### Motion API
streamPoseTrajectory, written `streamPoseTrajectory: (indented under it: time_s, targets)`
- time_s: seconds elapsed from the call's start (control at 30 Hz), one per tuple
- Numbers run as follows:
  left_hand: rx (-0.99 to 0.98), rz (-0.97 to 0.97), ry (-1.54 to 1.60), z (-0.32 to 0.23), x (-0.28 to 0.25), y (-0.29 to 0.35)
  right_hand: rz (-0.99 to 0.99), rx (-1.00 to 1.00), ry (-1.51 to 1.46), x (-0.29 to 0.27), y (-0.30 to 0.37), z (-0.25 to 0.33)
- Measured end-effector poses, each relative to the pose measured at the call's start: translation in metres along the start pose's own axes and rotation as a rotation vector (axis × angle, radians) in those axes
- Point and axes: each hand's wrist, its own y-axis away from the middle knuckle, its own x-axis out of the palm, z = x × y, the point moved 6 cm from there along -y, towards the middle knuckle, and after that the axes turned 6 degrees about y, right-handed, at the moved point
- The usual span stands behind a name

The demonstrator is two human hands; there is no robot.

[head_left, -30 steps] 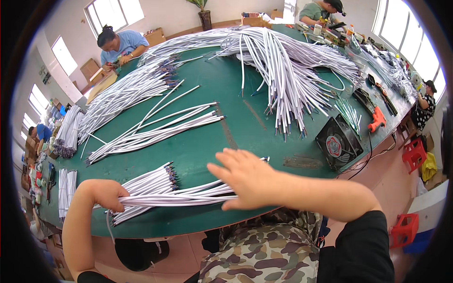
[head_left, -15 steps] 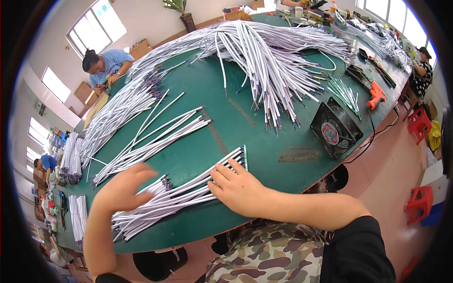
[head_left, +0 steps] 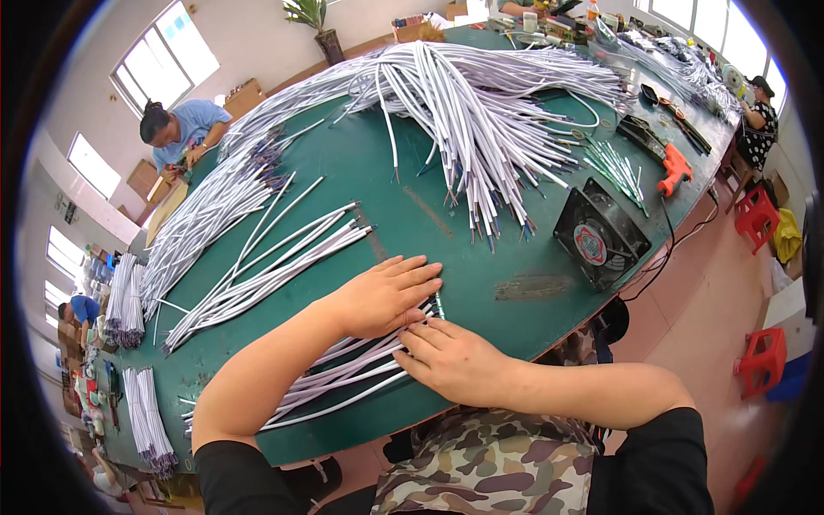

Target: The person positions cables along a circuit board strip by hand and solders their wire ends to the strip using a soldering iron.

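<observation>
Near the table's front edge lies a row of white cables [head_left: 343, 375], running leftward from under my hands. My left hand [head_left: 386, 296] rests flat across their right ends, fingers stretched out and pointing right. Just below it, my right hand [head_left: 455, 359] lies on the same cables with its fingers extended to the left. The two hands nearly meet, and neither is closed round anything. Between them most of the cable ends are hidden. A thin green-and-white strip [head_left: 439, 305] stands upright in the picture just beyond the fingertips.
A loose bundle of white cables [head_left: 283, 266] lies behind my left forearm. A large cable heap [head_left: 463, 129] spreads across the far green table [head_left: 481, 283]. To the right are a black fan [head_left: 601, 233], green-white strips [head_left: 616, 172] and an orange-handled glue gun [head_left: 675, 169]. A co-worker [head_left: 184, 133] works at far left.
My left hand has swung from the cables' left part over to their right ends, beside my right hand. My right hand has shifted slightly down and right. The view has moved a little.
</observation>
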Motion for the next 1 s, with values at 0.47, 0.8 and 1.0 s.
streamPoseTrajectory:
  time_s: [0.47, 0.8, 1.0]
  targets:
    - [-0.179, -0.123, -0.122, -0.006, 0.010, 0.020, 0.012, -0.158, -0.082, -0.010, 0.010, -0.019]
    - [-0.223, -0.179, -0.118, -0.015, 0.008, 0.029, -0.018, -0.034, -0.092, -0.015, 0.030, -0.024]
    - [-0.326, -0.179, -0.127, -0.024, 0.012, 0.036, -0.024, -0.056, -0.130, -0.018, 0.033, -0.035]
